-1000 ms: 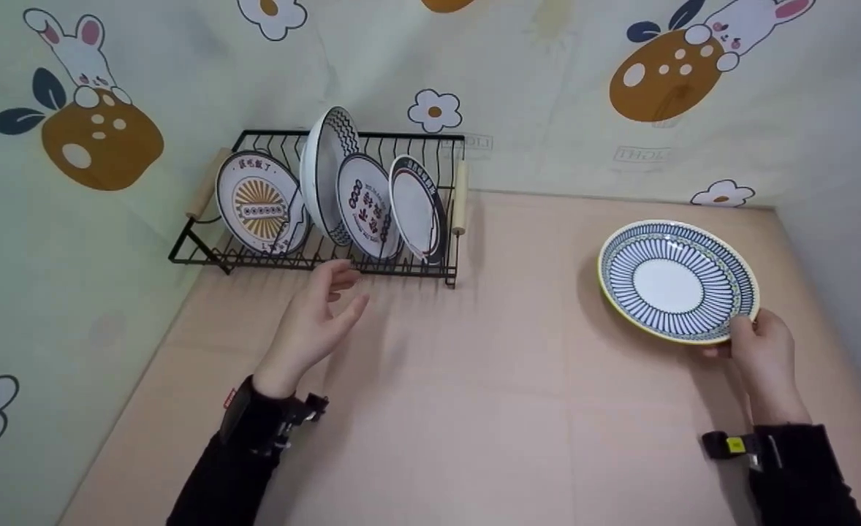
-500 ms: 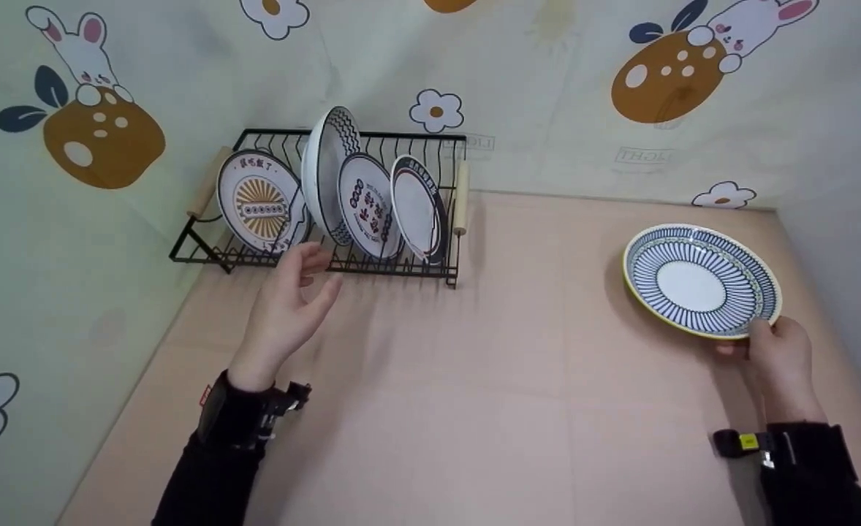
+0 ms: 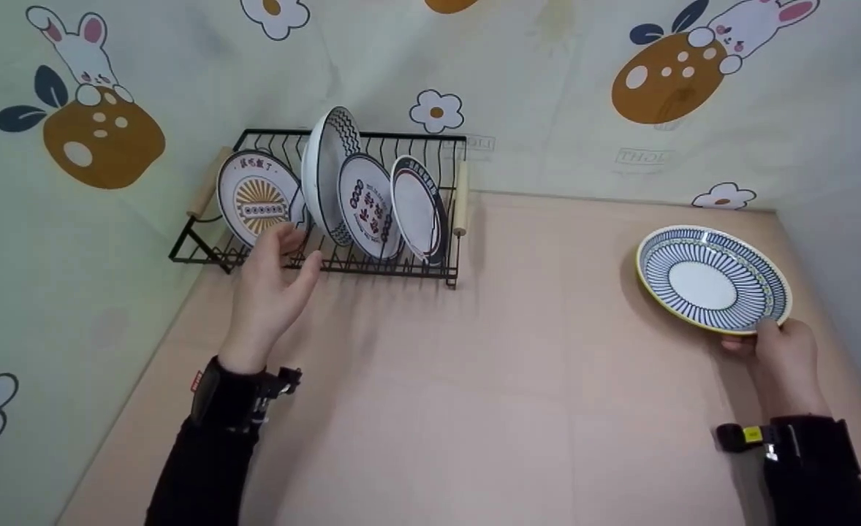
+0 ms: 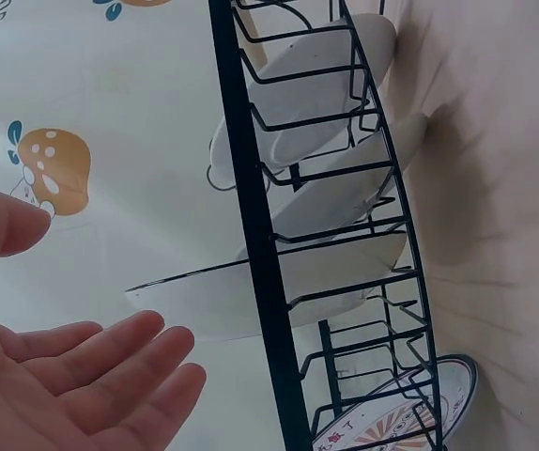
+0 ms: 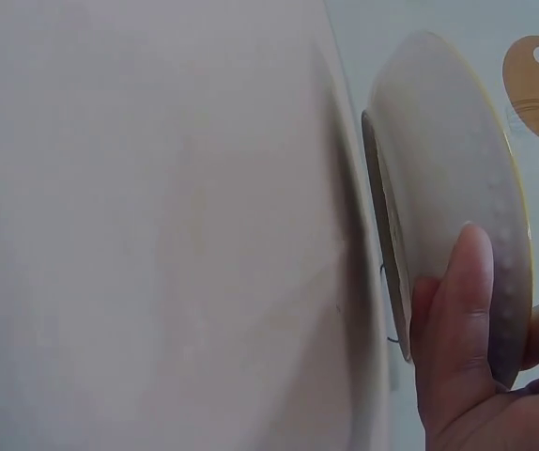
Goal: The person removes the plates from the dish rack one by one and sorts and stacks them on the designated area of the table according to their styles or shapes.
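My right hand (image 3: 789,361) pinches a round plate with a blue striped band and yellow edge (image 3: 702,285) by its near right rim, thumb on top and fingers beneath. The right wrist view shows the plate's pale underside (image 5: 443,160), tilted over the tabletop. My left hand (image 3: 262,299) holds nothing; its fingers are loosely bent at the front of a black wire dish rack (image 3: 372,273). In the head view they overlap a plate with an orange sunburst (image 3: 255,183). Beside that plate, a deep white bowl (image 3: 317,175) leans in the rack.
Two more plates, one with red lettering (image 3: 366,204) and one with a dark rim (image 3: 414,212), stand in the rack's right half. Wooden handles (image 3: 461,197) flank the rack. A patterned wall covering (image 3: 547,109) rises behind the pinkish tabletop (image 3: 474,380).
My left hand has moved left and forward along the rack's front, from below the bowl to the sunburst plate. My right hand has carried the blue striped plate a little to the right.
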Demonstrator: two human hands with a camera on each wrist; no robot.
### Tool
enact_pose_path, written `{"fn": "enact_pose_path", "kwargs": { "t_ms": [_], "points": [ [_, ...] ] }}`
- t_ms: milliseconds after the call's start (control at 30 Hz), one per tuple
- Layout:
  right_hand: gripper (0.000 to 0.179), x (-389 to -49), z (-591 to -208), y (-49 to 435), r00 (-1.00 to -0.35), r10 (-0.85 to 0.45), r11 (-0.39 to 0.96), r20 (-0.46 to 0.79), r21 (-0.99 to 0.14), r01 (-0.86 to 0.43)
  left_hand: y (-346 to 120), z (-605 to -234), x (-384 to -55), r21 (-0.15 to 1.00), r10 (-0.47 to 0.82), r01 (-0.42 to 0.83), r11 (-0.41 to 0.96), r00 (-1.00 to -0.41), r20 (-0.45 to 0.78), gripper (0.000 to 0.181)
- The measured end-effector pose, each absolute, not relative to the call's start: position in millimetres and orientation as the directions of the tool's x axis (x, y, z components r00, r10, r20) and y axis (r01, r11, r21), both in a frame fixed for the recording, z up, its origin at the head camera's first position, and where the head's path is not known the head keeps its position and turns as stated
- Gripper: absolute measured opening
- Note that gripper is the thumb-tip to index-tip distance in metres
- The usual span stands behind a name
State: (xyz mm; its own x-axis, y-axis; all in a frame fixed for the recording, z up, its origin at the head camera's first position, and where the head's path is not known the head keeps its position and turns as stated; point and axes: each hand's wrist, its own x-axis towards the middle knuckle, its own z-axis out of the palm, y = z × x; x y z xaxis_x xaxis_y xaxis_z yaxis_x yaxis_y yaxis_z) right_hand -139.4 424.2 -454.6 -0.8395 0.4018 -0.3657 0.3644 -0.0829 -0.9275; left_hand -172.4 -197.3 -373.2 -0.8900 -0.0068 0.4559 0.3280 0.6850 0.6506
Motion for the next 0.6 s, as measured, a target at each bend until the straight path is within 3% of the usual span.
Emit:
{"fn": "enact_pose_path", "kwargs": {
  "t_ms": [600],
  "points": [
    [0.063,-143,-460,435,-0.814,0.395,-0.16,-0.426,-0.904,0.395,-202,-368,-190,0.635,-0.039,0.301,0.712,-0.886,0.463,0.054]
  ]
}}
